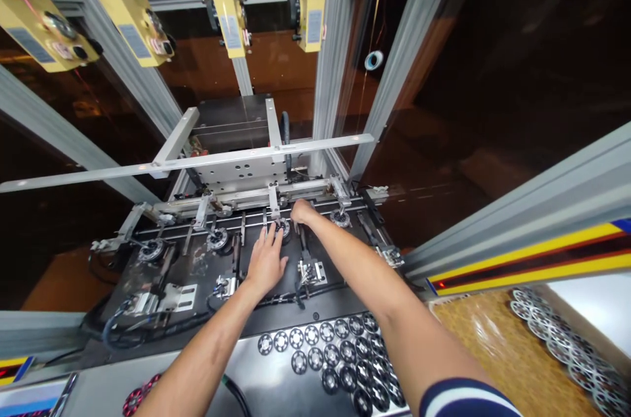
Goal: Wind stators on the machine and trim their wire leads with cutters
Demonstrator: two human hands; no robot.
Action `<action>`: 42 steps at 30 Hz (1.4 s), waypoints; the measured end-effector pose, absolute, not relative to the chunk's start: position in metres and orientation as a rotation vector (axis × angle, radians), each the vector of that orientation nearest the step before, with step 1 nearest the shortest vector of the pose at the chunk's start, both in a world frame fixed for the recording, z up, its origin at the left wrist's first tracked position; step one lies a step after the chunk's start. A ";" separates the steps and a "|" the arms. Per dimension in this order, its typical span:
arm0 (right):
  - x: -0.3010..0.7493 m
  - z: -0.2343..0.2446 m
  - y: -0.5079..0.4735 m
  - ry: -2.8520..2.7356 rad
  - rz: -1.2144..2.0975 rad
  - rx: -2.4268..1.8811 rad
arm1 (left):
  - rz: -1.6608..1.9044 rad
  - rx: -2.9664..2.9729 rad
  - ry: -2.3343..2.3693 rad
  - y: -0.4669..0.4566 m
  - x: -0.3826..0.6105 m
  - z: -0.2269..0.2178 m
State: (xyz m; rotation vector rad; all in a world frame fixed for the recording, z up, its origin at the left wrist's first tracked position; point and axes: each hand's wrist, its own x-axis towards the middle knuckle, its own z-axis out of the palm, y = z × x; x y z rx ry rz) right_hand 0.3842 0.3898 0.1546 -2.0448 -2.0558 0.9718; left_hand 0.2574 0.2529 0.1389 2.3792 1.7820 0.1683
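Observation:
My left hand (266, 258) lies stretched out flat, its fingertips at a round black-and-silver motor stator (284, 227) on the winding machine. Just beyond it, to the right, my right hand (302, 212) is closed near the machine's rail; whatever its fingers hold is hidden. More stators sit at the other stations: one at far left (151, 250), one at centre left (217, 240), one on the right (340, 218). A metal clamp block (311, 272) stands in front of my hands.
Many loose stators (331, 354) lie on the metal shelf in front. Some red ones (140, 396) lie at lower left. A long metal bar (207, 164) crosses above the machine. Yellow wire units (224, 2) hang overhead. A yellow-and-black sensor bar (532, 258) and stacked rings (566, 351) stand right.

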 end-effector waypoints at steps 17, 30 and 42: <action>0.400 0.172 0.333 -1.994 1.056 -1.812 | 0.083 2.403 1.622 0.254 0.247 0.159; 0.537 0.194 0.330 -2.092 0.761 -2.169 | 0.059 2.631 0.980 0.314 0.344 0.167; 0.548 0.162 0.371 -1.946 0.783 -2.165 | -0.064 2.645 1.022 0.317 0.370 0.154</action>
